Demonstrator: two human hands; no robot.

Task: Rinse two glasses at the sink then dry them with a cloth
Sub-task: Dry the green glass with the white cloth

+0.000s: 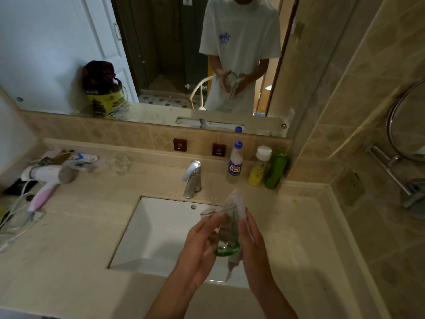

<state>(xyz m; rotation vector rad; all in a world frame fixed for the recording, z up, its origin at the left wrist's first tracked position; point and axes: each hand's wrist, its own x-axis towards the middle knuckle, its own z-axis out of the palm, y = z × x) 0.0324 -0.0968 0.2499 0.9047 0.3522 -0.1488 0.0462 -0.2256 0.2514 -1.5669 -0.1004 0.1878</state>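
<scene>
- Head view: a green-based glass [224,233] is held upright above the right half of the white sink [147,229], between both hands.
- The left hand [199,247] holds the glass from its left side, fingers loosely curved round the wall.
- The right hand [251,245] presses a pale cloth [238,204] against the right side of the glass; the cloth rises past the rim and hangs below the base. How far the cloth wraps behind the glass is hard to tell.
- A second, clear glass [120,164] stands on the worktop [76,245], behind and left of the sink.
- The tap [192,179] stands just behind the sink, unobstructed, with hot and cold labels on the tiles behind it.
- Behind and right of the sink stand a blue-capped bottle [235,163], a yellow bottle [258,168] and a green bottle [274,170].
- Far left of the sink lies a pink-and-white hair dryer [47,180] with its cord, among small clutter.
- The mirror [57,54] above the sink reflects the person.
</scene>
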